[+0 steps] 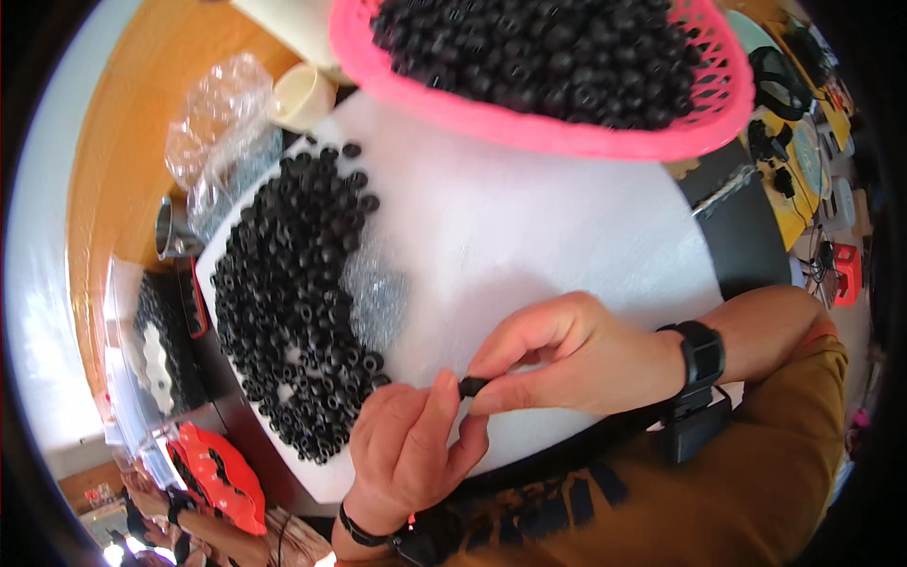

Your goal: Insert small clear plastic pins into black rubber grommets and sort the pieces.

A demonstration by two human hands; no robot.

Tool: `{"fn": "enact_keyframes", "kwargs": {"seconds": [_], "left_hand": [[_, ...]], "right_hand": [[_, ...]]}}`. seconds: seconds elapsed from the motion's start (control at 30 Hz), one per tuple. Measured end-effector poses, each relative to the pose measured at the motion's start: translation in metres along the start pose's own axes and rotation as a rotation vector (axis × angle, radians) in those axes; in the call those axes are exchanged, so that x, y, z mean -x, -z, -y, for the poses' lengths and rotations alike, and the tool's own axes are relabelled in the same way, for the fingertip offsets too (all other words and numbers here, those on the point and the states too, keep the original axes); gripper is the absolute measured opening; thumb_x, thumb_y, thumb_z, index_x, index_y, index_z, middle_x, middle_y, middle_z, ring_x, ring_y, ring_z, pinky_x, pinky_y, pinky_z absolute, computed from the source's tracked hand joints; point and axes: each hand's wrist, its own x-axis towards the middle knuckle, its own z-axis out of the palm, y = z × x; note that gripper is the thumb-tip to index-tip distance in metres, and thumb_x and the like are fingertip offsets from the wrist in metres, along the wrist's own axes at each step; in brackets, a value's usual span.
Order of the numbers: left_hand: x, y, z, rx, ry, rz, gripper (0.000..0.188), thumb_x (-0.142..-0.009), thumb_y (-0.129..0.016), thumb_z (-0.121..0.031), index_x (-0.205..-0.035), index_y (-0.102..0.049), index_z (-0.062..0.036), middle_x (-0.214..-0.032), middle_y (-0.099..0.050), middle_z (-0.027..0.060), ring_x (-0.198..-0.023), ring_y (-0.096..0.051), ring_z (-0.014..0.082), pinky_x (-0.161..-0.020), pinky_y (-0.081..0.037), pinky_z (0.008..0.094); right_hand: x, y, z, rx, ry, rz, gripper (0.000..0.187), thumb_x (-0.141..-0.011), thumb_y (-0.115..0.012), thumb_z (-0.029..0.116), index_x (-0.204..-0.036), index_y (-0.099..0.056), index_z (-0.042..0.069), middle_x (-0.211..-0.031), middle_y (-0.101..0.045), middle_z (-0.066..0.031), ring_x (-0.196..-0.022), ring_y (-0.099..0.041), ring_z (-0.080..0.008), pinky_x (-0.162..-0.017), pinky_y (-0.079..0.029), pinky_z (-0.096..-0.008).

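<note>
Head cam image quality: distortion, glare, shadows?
Head view: black rim, edges of the white board bowed by the fisheye; glare at far left, bright flares at lower left; soft shadow on the board beyond the right hand; small black piece between that hand and the left hand shows little detail.

Small black piece [470, 386]: short, stubby, slightly tilted, partly covered. Pinched between left hand [404, 444] and right hand [590, 364]; finer shape unclear.
</note>
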Motion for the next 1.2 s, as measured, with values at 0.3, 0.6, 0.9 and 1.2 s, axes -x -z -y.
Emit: {"fn": "enact_keyframes", "kwargs": {"seconds": [0.3, 0.6, 0.9, 1.2], "left_hand": [[0.003, -0.006, -0.002, -0.239, -0.129, -0.017, 0.033, -0.076, -0.072, -0.008, -0.102, -0.059, 0.0075, -0.079, -0.054, 0.0087, -0.061, -0.054, 0.0195, -0.055, -0.050, 0.0316], [0.008, -0.010, -0.005, -0.169, 0.007, -0.036, 0.033, -0.073, -0.073, -0.009, -0.100, -0.058, 0.0040, -0.077, -0.050, 0.0084, -0.058, -0.052, 0.0218, -0.051, -0.047, 0.0334], [0.006, -0.016, -0.001, -0.163, -0.066, -0.139, 0.028, -0.075, -0.073, -0.008, -0.096, -0.059, 0.0050, -0.076, -0.049, 0.0076, -0.053, -0.048, 0.0193, -0.046, -0.042, 0.0314], [0.005, -0.014, 0.003, 0.112, 0.108, -0.157, 0.034, -0.068, -0.079, -0.006, -0.095, -0.060, 0.0041, -0.070, -0.050, 0.0051, -0.049, -0.047, 0.0171, -0.041, -0.038, 0.0284]], "right_hand": [[-0.001, 0.000, 0.001, 0.078, -0.055, 0.046, 0.014, -0.084, -0.069, 0.011, -0.091, -0.066, -0.001, -0.084, -0.066, -0.0021, -0.079, -0.057, -0.0054, -0.069, -0.047, -0.0202], [-0.001, 0.002, 0.002, 0.074, -0.055, 0.075, 0.012, -0.083, -0.070, 0.006, -0.092, -0.068, -0.001, -0.088, -0.068, -0.0045, -0.081, -0.061, -0.0075, -0.071, -0.050, -0.0203], [-0.005, -0.003, -0.005, -0.038, -0.044, 0.052, 0.011, -0.083, -0.071, 0.011, -0.083, -0.068, 0.000, -0.078, -0.066, 0.0001, -0.074, -0.056, -0.0035, -0.066, -0.046, -0.0195], [-0.012, 0.004, 0.004, -0.186, -0.120, 0.140, 0.016, -0.088, -0.061, 0.004, -0.103, -0.063, -0.002, -0.096, -0.068, -0.0110, -0.088, -0.065, -0.0159, -0.081, -0.053, -0.0283]]}}
